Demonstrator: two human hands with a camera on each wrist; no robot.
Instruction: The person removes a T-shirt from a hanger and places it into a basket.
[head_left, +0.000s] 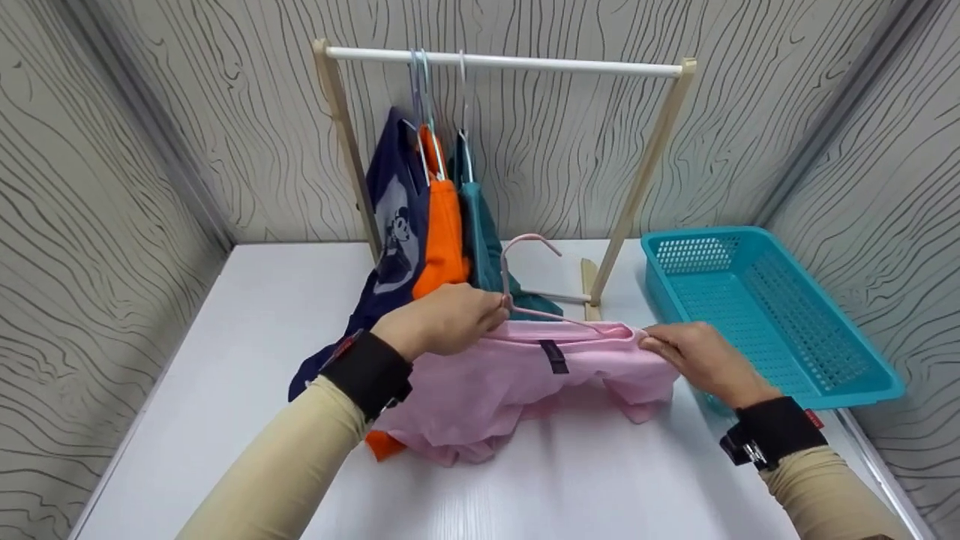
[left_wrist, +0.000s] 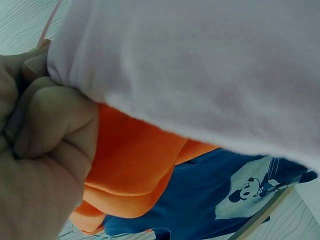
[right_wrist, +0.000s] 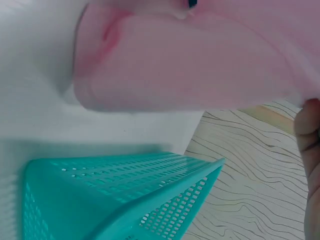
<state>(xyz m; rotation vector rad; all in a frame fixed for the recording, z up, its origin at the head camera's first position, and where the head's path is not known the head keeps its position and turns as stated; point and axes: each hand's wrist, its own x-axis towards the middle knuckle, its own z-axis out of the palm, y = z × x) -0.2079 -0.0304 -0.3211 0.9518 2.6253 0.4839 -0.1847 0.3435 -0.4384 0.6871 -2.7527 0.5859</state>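
A pink garment (head_left: pixel 480 390) with a dark tag at its neckline is held up above the white table. Inside its neck opening sits a pink hanger (head_left: pixel 559 316), its hook standing free above the cloth. My left hand (head_left: pixel 450 319) pinches the hanger near the base of its hook, along with the cloth's edge; in the left wrist view its fingers (left_wrist: pixel 60 115) are curled beside the fabric. At the other end of the neckline, my right hand (head_left: pixel 701 356) pinches the garment's edge. The right wrist view shows the pink sleeve (right_wrist: pixel 180 65) hanging down from that hand.
A wooden rack with a white rod (head_left: pixel 570 64) stands behind. Navy (head_left: pixel 394 225), orange (head_left: pixel 444 232) and teal (head_left: pixel 484 225) garments hang at its left on hangers. The turquoise basket (head_left: pixel 675 300) stands at the right, close to my right hand. Patterned walls enclose the table (head_left: pixel 247 315).
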